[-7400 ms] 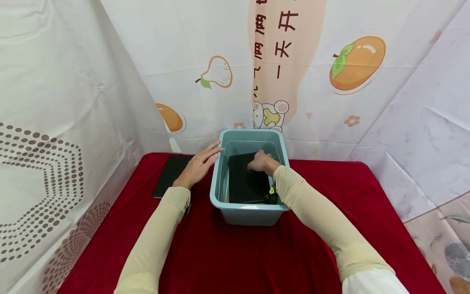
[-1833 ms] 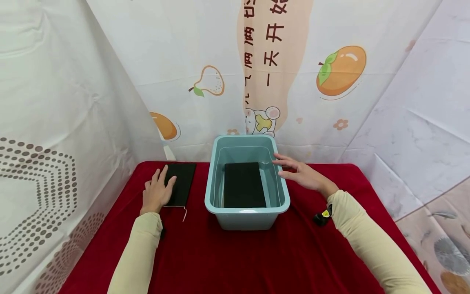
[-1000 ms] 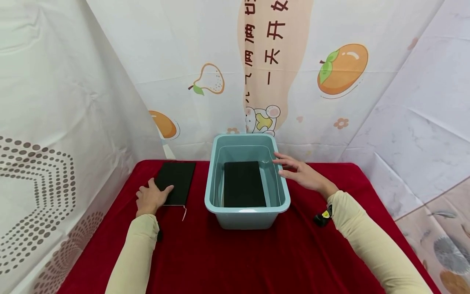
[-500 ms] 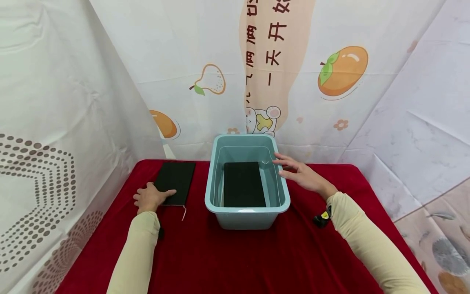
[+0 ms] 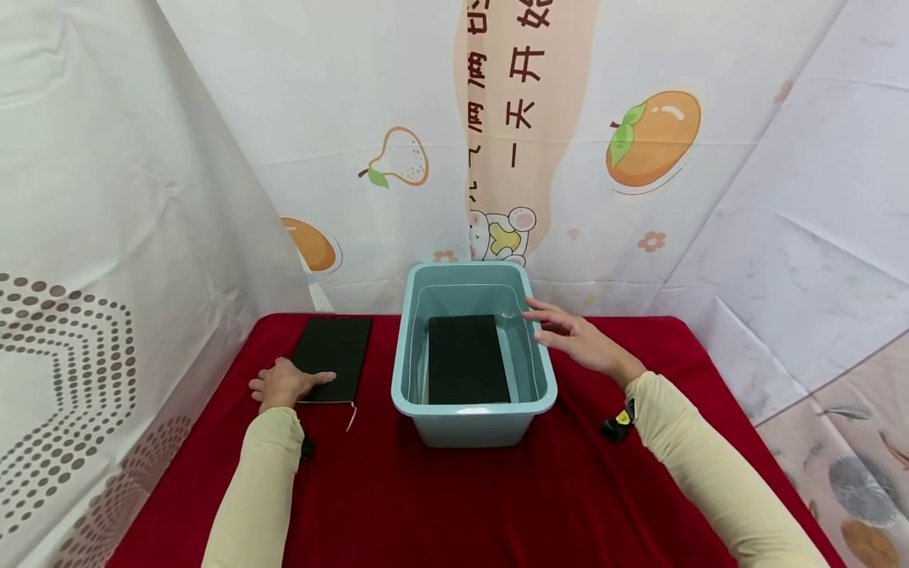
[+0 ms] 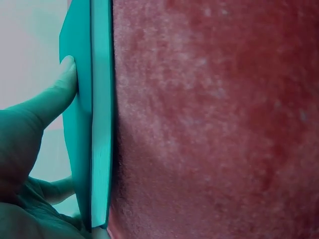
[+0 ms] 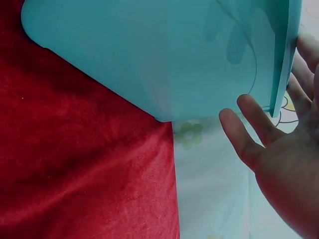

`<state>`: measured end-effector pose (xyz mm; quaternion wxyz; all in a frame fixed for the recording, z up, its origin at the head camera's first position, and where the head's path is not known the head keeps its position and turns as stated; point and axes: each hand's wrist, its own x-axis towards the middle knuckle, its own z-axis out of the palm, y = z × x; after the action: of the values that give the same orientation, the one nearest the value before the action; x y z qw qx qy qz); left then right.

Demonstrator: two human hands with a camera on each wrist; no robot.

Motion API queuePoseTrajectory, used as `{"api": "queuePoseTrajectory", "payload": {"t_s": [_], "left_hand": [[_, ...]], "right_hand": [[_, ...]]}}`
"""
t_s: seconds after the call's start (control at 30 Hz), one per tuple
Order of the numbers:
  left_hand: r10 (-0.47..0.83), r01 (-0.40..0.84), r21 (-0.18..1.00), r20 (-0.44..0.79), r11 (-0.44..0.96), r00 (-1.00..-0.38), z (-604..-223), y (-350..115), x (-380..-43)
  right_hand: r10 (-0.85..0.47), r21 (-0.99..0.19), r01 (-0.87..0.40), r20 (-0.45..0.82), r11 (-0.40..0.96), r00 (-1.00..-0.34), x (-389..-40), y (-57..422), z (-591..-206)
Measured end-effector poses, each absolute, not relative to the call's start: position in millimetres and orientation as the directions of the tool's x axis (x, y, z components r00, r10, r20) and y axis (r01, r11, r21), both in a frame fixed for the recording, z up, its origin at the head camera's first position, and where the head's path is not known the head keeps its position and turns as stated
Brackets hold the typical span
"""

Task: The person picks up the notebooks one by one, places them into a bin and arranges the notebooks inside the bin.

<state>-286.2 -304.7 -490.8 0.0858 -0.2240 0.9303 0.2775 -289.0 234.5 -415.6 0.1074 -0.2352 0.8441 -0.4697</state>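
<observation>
A black notebook (image 5: 334,355) with a pale ribbon lies on the red cloth at left. My left hand (image 5: 282,384) is at its left edge. In the left wrist view the thumb (image 6: 64,87) presses on the cover, and the other fingers come round the edge, one fingertip (image 6: 99,233) showing beneath the notebook's pages. A blue plastic bin (image 5: 474,426) stands in the middle, with another black notebook (image 5: 469,359) lying inside. My right hand (image 5: 585,341) has spread, loosely bent fingers at the bin's right rim and holds nothing.
Red velvet cloth (image 5: 440,513) covers the table. White printed curtains (image 5: 398,63) hang behind it and on both sides, close behind the bin. A dark wrist camera (image 5: 618,426) juts out under my right wrist.
My right hand has come out of the bin to its right rim. My left hand has gone from the bin's left rim onto the left notebook, then slid to its left edge, thumb on top.
</observation>
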Motion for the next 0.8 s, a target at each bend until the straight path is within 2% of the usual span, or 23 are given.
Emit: {"api": "queuePoseTrajectory", "payload": {"t_s": [0.17, 0.43, 0.8], "left_hand": [[-0.363, -0.458, 0.490, -0.280, 0.742, -0.889, -489.0, -303.2, -286.6], [-0.359, -0.430, 0.583, -0.241, 0.689, -0.902, -488.3, -304.4, -287.7], [-0.355, -0.402, 0.583, -0.201, 0.706, -0.913, -483.7, -303.4, -284.7]], "right_hand": [[-0.490, -0.848, -0.282, 0.030, 0.449, -0.871, -288.8, 234.4, -416.2], [-0.464, -0.832, -0.267, 0.013, 0.487, -0.886, -288.3, 234.2, -410.4], [-0.467, -0.841, -0.263, 0.014, 0.472, -0.884, -289.0, 233.8, -412.7]]}}
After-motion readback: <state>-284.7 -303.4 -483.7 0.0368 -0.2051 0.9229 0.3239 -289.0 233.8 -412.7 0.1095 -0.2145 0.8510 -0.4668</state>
